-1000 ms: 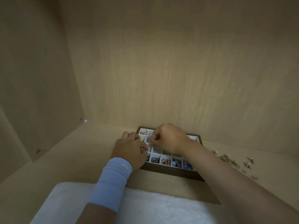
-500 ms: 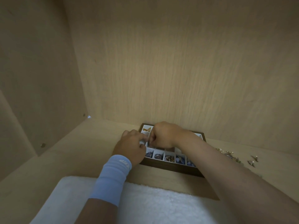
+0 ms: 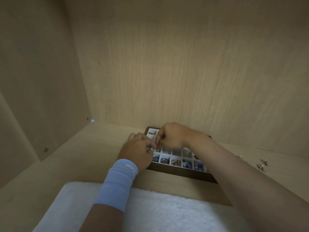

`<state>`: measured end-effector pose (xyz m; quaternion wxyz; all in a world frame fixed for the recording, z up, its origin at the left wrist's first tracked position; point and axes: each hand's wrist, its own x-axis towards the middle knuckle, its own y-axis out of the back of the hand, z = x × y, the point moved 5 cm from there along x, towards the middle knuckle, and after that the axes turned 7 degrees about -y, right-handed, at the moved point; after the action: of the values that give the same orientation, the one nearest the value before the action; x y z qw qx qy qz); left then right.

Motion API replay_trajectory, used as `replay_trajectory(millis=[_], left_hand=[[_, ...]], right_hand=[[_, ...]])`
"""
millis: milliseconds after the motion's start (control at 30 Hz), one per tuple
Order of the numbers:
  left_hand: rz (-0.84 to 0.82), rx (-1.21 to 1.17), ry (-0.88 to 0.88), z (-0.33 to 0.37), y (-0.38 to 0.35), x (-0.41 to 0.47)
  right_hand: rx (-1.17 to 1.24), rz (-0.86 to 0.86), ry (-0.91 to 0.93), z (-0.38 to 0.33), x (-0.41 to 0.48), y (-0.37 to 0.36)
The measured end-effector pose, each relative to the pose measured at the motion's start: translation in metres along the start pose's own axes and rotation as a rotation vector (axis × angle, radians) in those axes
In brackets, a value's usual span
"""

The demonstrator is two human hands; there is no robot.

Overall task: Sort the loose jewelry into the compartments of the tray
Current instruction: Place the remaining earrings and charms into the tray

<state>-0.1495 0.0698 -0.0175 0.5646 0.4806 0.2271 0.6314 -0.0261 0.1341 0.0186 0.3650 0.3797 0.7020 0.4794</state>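
Where hands (image 3: pixel 155 143) meet, tray (image 3: pixel 182 175) half hidden.

A tall back panel of pale, light-oak wood-grain laminate (image 3: pixel 192 64) fills most of the view, its grain running vertically. It meets a matching left side panel (image 3: pixel 36 72) at an inner corner, so the space reads as the inside of a cabinet or alcove. Two small round metal fittings (image 3: pixel 45 149) sit low on the side panel, and a tiny bluish-white glint (image 3: pixel 92 120) shows at the bottom of the corner. Below lies a flat surface of the same pale wood laminate (image 3: pixel 80 156). At the near edge a white, fluffy towel-like cloth (image 3: pixel 158 210) covers it. The light is dim, warm and even, with the left side darker.
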Motion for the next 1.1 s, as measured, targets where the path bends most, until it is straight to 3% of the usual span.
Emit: replay_trajectory(millis=[267,567,800,1100], left_hand=[[-0.085,0.177,-0.024,0.008,0.0,0.0],[-0.023,0.149,-0.028,0.01,0.004,0.0],[-0.132,0.203,-0.025,0.011,-0.002,0.001],[0.051,0.058,-0.094,0.024,0.005,0.002]], right_hand=[[-0.212,0.018,0.042,-0.01,-0.009,-0.006],[-0.19,0.013,0.068,-0.01,-0.013,-0.007],[-0.117,0.059,0.074,-0.005,-0.02,-0.012],[0.022,0.188,0.077,0.023,-0.043,0.002]])
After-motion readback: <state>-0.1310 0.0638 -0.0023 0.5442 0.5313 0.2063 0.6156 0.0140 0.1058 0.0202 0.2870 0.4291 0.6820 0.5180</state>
